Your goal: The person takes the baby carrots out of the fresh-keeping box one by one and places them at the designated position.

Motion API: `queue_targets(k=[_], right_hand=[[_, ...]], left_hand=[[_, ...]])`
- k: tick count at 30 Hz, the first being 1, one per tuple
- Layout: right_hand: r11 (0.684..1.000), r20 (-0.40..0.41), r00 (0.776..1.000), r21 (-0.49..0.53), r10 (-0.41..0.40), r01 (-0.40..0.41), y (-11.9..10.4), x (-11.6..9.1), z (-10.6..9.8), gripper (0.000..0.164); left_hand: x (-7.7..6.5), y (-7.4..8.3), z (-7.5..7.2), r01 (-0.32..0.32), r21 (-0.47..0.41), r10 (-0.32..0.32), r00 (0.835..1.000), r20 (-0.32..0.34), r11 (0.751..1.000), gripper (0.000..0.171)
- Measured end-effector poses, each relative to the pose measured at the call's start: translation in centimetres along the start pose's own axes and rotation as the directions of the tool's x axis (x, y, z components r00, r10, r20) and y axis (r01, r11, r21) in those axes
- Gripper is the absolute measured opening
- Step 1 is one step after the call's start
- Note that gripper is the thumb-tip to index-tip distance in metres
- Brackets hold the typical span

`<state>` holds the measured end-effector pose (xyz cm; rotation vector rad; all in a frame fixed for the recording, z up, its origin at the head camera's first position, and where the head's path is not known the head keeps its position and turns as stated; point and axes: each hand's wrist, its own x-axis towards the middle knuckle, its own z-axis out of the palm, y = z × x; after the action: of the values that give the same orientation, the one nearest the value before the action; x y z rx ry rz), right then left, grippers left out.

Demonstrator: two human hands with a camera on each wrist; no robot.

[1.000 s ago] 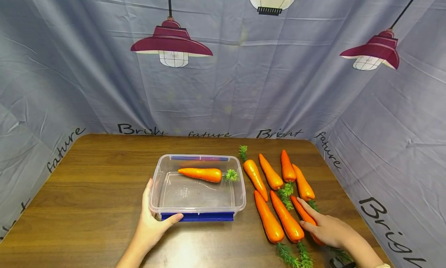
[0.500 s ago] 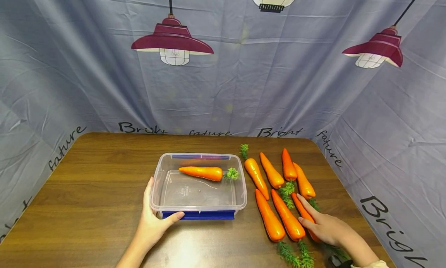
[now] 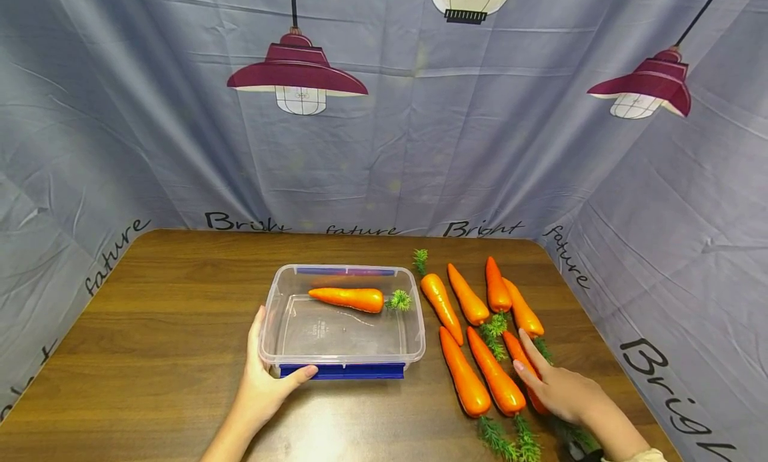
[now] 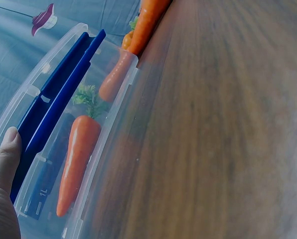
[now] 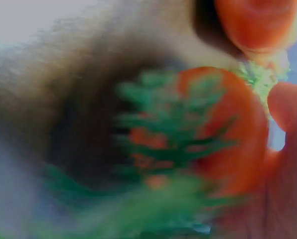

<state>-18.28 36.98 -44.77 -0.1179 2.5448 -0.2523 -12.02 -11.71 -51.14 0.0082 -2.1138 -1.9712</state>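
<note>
My left hand (image 3: 261,375) holds the near left corner of a clear plastic food container (image 3: 300,349), its thumb lying along the blue latch flap (image 3: 360,371). Inside the container one carrot with a green tuft (image 3: 348,299) lies crosswise near the far wall. On the right, my right hand (image 3: 564,392) lies over a carrot (image 3: 515,347), the thumb crossing it and the index finger stretched along its right side. That fingertip reaches the thick end of the far right carrot (image 3: 523,309). In the right wrist view green leaves partly cover a carrot (image 5: 238,134).
Other carrots lie between the container and my right hand: two nearer ones (image 3: 463,375) (image 3: 495,375), and behind them several more, including one beside the container (image 3: 441,305). Green tops spread among them. A wooden table (image 3: 150,342) meets a printed grey curtain (image 3: 384,169) at the back.
My right index finger has moved off the carrot under the hand toward the far right carrot, whose thick end has shifted slightly away. My left hand and the container stay put.
</note>
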Motion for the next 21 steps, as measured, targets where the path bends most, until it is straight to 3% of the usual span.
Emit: queue_targets(k=[7,12,15,17,21], right_hand=[[0.991,-0.066,0.997,-0.123,0.038,-0.046,-0.9,-1.1,-2.3,0.084],[0.985,-0.190,0.980,-0.169,-0.055,0.023,-3.3,-1.6,-4.6,0.081],[0.974,-0.288,0.944,-0.202,-0.161,0.104,-5.3,-1.4,-5.7,0.076],[0.962,-0.352,0.907,-0.227,-0.229,0.155,-6.7,-1.1,-6.3,0.072],[0.932,-0.418,0.842,-0.265,-0.340,0.245,-9.8,-0.1,-7.4,0.065]], left_hand=[[0.0,0.1,0.1,0.000,-0.002,0.000,1.000,-0.004,1.000,0.127],[0.0,0.1,0.0,-0.001,0.005,0.001,1.000,-0.007,1.000,0.127],[-0.1,0.1,0.0,-0.004,0.004,0.004,1.000,-0.009,1.000,0.127],[-0.1,0.1,0.0,-0.006,0.002,0.006,1.000,-0.010,1.000,0.127],[-0.1,0.0,0.1,-0.007,0.001,0.007,1.000,-0.006,1.000,0.127]])
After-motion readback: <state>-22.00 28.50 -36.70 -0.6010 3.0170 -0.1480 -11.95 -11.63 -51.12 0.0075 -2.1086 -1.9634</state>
